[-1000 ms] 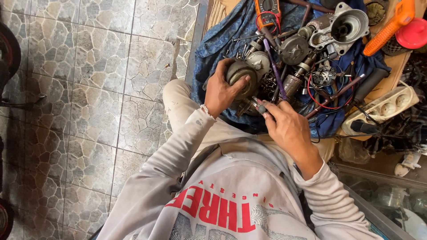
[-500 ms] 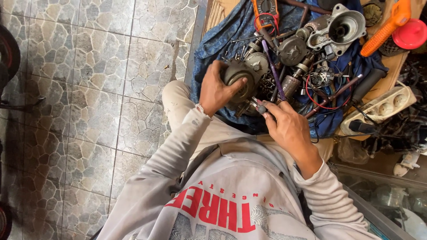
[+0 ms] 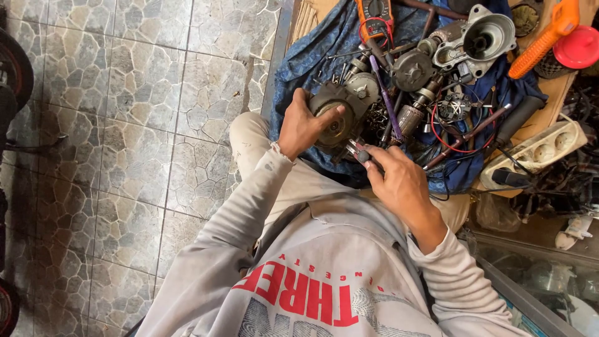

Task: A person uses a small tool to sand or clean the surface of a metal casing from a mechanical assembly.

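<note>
A small dark tool [image 3: 360,153] is pinched in the right hand [image 3: 399,187], its tip set against the round grey motor housing [image 3: 336,115], which is gripped by the left hand [image 3: 304,125] over the blue cloth [image 3: 312,50]. Fastener work appears underway; steady alignment is needed. An orange multimeter [image 3: 376,14] lies beyond.

The left hand [image 3: 304,126] has shifted its grip on the round motor housing [image 3: 337,115]. Its thumb now lies across the housing's face. The right hand [image 3: 399,184] has drawn its small tool [image 3: 359,151] slightly closer.
</note>
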